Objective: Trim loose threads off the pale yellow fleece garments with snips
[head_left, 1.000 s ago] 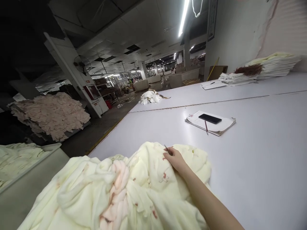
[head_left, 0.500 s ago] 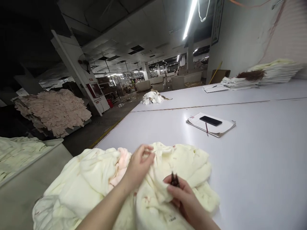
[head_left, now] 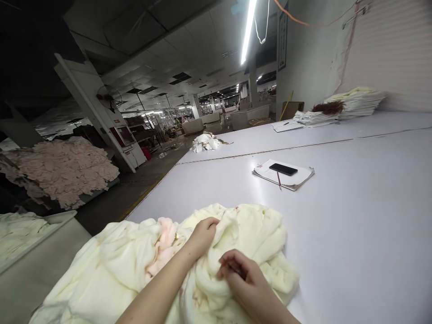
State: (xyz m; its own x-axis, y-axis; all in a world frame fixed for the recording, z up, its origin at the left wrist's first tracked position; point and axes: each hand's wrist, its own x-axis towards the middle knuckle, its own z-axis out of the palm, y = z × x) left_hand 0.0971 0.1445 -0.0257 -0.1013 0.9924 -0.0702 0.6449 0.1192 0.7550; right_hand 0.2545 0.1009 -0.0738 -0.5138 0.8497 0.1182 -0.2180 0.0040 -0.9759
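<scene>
A heap of pale yellow plush fabric lies on the near part of the table, its folds bunched under both hands. My left hand is closed on a raised fold near the middle of the heap, its fingertips partly hidden by the cloth. To the right and nearer to me, my right hand is curled over the fabric. Small dark thread snips sit inside its fingers, mostly covered. Left of my left hand, a pink piece of fabric shows between the yellow folds.
On the white table lies a stack of papers with a black phone and a pen. White scraps lie at the far edge. A bin of yellow cloth stands at left, a pink cloth pile behind it.
My left hand has closed on the fold it was held over. My right hand has turned, so its fingers now cover the snips. The view has shifted slightly to the right.
</scene>
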